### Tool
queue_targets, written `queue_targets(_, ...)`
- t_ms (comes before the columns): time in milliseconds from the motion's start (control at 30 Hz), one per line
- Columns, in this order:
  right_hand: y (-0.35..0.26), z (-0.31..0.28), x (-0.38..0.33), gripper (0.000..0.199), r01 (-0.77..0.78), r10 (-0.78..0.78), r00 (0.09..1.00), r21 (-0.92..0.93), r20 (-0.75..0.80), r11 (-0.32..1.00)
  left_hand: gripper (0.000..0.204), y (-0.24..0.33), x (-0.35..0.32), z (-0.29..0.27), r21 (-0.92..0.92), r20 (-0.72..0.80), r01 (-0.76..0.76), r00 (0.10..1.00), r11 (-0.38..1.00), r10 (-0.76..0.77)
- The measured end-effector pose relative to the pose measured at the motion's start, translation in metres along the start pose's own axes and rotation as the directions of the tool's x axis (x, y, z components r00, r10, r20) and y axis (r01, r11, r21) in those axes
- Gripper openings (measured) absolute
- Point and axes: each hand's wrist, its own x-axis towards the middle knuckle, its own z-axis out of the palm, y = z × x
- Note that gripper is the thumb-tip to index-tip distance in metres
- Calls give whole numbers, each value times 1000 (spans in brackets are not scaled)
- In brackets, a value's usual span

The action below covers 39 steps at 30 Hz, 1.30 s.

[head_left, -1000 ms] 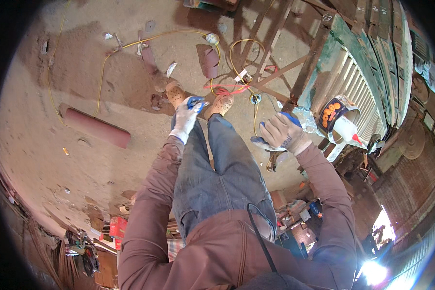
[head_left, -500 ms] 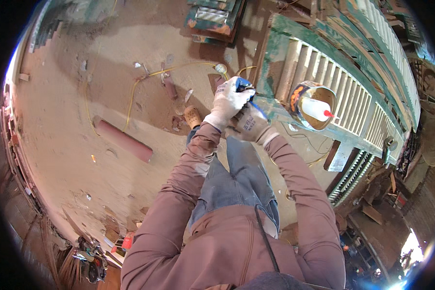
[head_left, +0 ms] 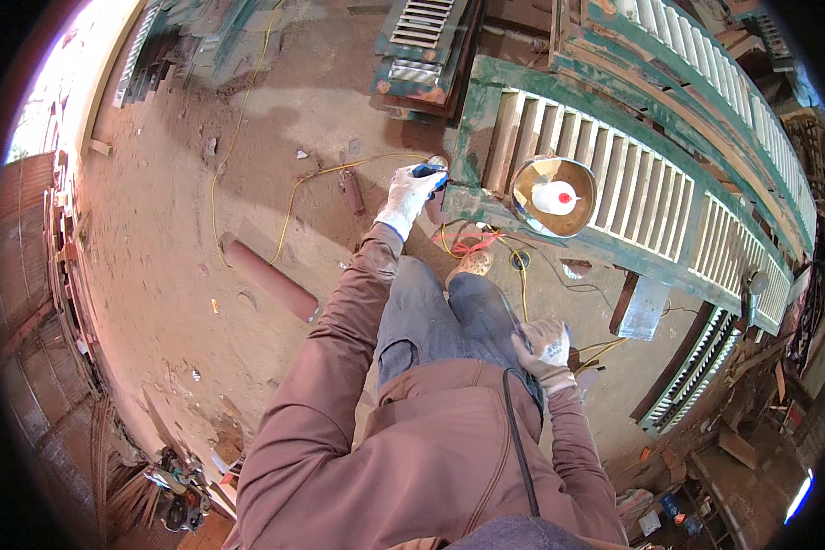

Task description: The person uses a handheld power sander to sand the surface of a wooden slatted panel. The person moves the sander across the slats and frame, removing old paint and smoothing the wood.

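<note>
My left hand (head_left: 411,194), in a white work glove with blue and dark fingertips, is held out by the near left corner of a green louvered shutter (head_left: 475,137). Its fingers are closed; a small dark thing seems to be in them, too small to name. Beside my right thigh is my right hand (head_left: 544,350), gloved too, low and apart from the left; blur hides how its fingers lie. On the shutter stands a round open can (head_left: 585,191), and in it a white bottle (head_left: 552,197) with a red tip.
More shutters (head_left: 706,92) are stacked behind, and others (head_left: 419,69) lie at the far middle. A yellow cord (head_left: 293,203) snakes over the dirt floor past a dark red cylinder (head_left: 270,278). Red cord (head_left: 475,244) lies by my shoe. A metal tool (head_left: 754,286) rests on the shutter's right end.
My hands were together by the shutter's corner; now they are apart. The right has dropped back to my thigh, while the left stays out in front. The view has shifted a little.
</note>
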Motion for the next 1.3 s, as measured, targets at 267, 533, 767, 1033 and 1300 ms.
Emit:
queue_targets(267, 1, -39, 78, 23, -264, 108, 875, -278, -471, 923, 25, 5, -14, 2, 76, 26, -193, 981, 978, 192)
queue_targets(533, 32, -60, 176, 29, -393, 263, 914, -515, -309, 762, 29, -20, 13, 0, 260, -27, -177, 981, 949, 191)
queue_targets(767, 47, -70, 219, 53, -252, 392, 918, -680, 56, 689, 34, -29, 28, -7, 284, 15, -105, 994, 953, 105)
queue_targets(1033, 83, -48, 212, 23, -301, 374, 927, -660, -33, 689, 31, 0, 4, 3, 414, -18, -181, 978, 892, 207)
queue_targets(1300, 70, -58, 214, 17, -176, 255, 967, -727, 0, 664, 31, 32, -19, 0, 452, 8, -172, 982, 875, 189)
